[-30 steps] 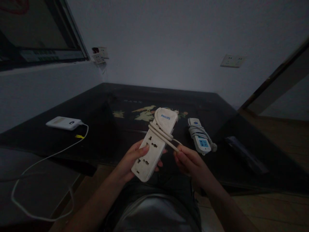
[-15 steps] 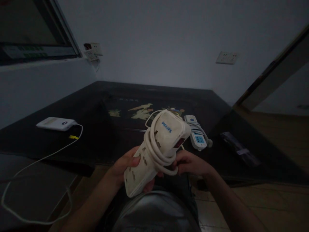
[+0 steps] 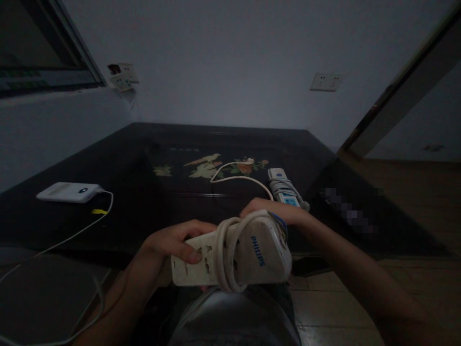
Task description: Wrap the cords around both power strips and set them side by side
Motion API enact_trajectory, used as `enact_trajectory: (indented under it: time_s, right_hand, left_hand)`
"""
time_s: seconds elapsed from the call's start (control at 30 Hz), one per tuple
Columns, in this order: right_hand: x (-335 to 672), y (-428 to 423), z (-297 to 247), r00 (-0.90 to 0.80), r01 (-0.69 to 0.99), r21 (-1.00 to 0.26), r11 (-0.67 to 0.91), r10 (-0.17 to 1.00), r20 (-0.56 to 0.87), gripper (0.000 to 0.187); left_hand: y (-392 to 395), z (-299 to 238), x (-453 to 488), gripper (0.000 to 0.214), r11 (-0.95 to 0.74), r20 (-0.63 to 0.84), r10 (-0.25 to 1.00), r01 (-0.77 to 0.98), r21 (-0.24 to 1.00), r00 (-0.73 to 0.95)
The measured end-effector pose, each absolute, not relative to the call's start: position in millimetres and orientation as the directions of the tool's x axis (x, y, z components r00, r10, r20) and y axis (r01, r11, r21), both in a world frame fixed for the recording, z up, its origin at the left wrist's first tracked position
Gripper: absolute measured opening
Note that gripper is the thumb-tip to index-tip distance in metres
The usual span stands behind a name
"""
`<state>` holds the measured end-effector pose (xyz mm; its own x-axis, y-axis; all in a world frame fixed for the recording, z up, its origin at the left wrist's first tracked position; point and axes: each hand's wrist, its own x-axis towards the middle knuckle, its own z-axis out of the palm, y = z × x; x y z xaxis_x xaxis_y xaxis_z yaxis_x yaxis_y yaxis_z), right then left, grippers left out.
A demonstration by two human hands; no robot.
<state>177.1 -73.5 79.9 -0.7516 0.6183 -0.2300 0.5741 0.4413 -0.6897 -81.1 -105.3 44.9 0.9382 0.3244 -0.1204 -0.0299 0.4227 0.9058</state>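
Observation:
A white Philips power strip (image 3: 264, 250) lies tilted across my lap, with thick off-white cord (image 3: 225, 254) wound around its middle. My left hand (image 3: 180, 240) grips its left end, thumb on top over the sockets and fingers underneath. My right hand (image 3: 268, 206) is behind the strip's right end, near the upper loop of cord. Its fingers are hidden there, so what they hold cannot be seen. Blue and yellowish strands (image 3: 280, 223) show at the strip's far right corner. A thin length of pale cord (image 3: 234, 178) runs over the tabletop towards my right hand.
On the dark table (image 3: 173, 206) with painted flowers and birds, a second power strip (image 3: 277, 175) wrapped in grey cord lies beyond my right forearm. A white power bank (image 3: 68, 192) with a cable is at left, near a yellow tag (image 3: 99, 211). Wall sockets (image 3: 326, 81) are behind.
The power strip has turned from upright-slanted to nearly level and come lower. My right hand has moved from beside the cord coils up to behind the strip's far end. The view has shifted slightly.

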Motion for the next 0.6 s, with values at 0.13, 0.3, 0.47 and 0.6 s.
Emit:
enact_trajectory:
  time_s: [0.13, 0.3, 0.47, 0.6]
  right_hand:
    - [176, -57, 78, -0.826, 0.508, -0.728, 0.459, 0.499, -0.262, 0.018]
    - [176, -55, 109, -0.799, 0.552, -0.614, 0.563, 0.568, -0.197, 0.024]
    - [171, -70, 139, -0.722, 0.657, -0.453, 0.602, 0.676, -0.15, 0.014]
    - [163, -89, 147, -0.601, 0.755, -0.372, 0.54, 0.797, -0.064, 0.007]
  left_hand:
    - [-91, 53, -82, 0.042, 0.002, -0.134, 0.282, 0.139, 0.99, 0.95]
    - [-101, 71, -71, 0.034, -0.426, -0.148, 0.326, 0.285, 0.859, 0.934]
    - [-113, 81, -61, 0.029, -0.524, -0.209, 0.483, 0.472, 0.709, 0.85]
    - [-114, 75, -59, 0.03, -0.512, -0.146, 0.604, 0.522, 0.682, 0.783]
